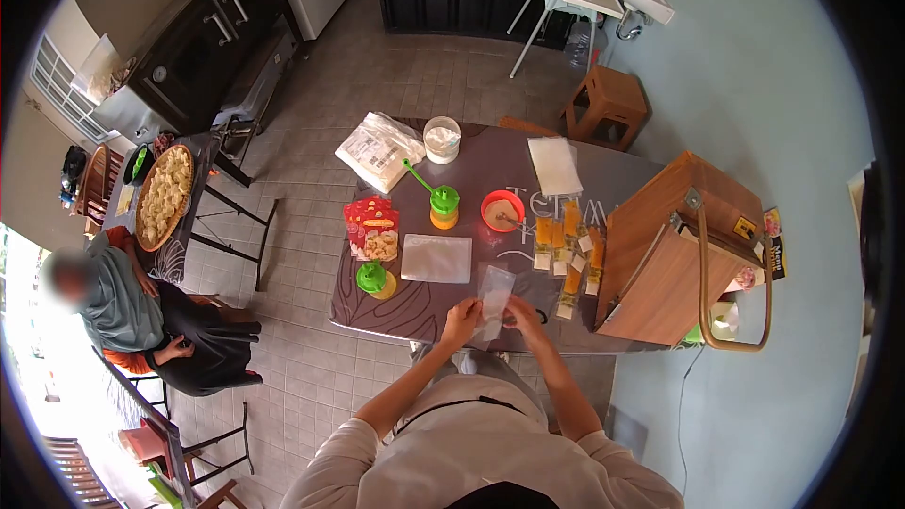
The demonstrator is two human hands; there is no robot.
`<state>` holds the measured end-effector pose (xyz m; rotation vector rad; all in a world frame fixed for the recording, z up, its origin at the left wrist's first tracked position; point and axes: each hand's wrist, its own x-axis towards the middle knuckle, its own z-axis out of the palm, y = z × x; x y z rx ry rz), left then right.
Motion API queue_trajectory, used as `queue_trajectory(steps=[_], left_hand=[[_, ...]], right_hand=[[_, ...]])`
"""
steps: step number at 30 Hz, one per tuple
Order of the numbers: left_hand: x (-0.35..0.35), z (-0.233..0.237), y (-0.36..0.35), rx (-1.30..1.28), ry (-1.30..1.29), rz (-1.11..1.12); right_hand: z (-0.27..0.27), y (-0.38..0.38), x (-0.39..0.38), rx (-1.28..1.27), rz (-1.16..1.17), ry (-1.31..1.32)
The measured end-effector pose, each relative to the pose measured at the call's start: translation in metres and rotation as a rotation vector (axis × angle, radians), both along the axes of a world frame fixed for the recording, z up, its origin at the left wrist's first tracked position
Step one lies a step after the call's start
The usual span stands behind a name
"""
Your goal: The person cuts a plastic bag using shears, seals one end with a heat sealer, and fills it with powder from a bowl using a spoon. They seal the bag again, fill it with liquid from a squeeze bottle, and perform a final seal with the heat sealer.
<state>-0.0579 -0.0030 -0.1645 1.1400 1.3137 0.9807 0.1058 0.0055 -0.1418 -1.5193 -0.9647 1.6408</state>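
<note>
At the table's near edge, a small clear plastic bag (pixel 497 285) hangs between my hands. My left hand (pixel 461 322) pinches its left side, and my right hand (pixel 521 315) closes on its right side. A stack of clear plastic sheets or bags (pixel 436 258) lies just left of them. Beyond is a red bowl (pixel 502 211) of pale powder with a spoon in it. To the right lie several filled packets (pixel 567 245) with orange-yellow contents and white pieces. Two green-capped bottles (pixel 444 208) of yellow liquid stand to the left, one nearer me.
A red printed bag (pixel 372 228), a white package (pixel 380 152), a white tub (pixel 441 140) and more plastic bags (pixel 555 167) share the table. A large wooden case (pixel 674 254) stands at its right end. Leftward, a person (pixel 132 306) sits near a round tray of food (pixel 165 198).
</note>
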Motion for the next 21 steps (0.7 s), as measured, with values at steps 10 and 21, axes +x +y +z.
queue_trajectory(steps=[10,21], left_hand=[[-0.006,0.016,0.001,0.129,0.157,0.000],[-0.020,0.005,0.024,0.009,0.179,0.097]], right_hand=[[-0.017,0.012,-0.008,0.007,-0.123,0.158],[-0.059,0.024,0.029,0.391,-0.088,-0.669]])
